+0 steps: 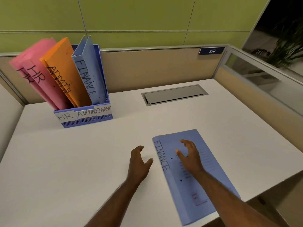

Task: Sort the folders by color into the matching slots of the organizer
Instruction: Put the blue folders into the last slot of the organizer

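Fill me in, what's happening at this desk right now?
A person is filing folders by colour. The organizer already holds pink HR folders, an orange ADMIN folder and a blue FINANCE folder. One more blue FINANCE folder lies flat on the desk. The right hand is over it, fingers spread, not gripping. The left hand is open beside its spine.

Two pink folders [35,69], two orange folders [65,69], two blue folders [193,174], one organizer [86,119].

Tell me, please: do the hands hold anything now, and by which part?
Nothing is held. The right hand hovers, fingers spread, over the blue FINANCE folder on the desk; the left hand is open beside it.
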